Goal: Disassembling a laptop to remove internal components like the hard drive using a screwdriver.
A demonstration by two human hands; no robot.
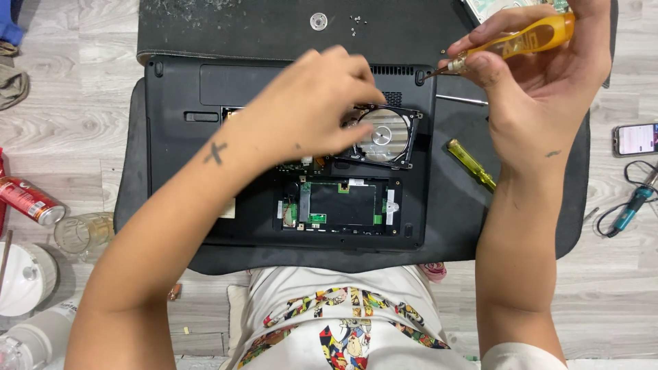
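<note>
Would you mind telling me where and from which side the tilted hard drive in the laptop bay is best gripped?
Probably by its two long side edges, coming from above on the raised right end. The hard drive sits tilted over the open bay of the laptop, its right end free; the left hand already covers its left end. Its shiny top is best left untouched. The right hand holds an orange screwdriver.

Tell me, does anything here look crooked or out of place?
Yes. The hard drive sits tilted, half out of its bay in the open laptop, under the left hand. Tiny loose screws lie scattered on the mat above.
</note>
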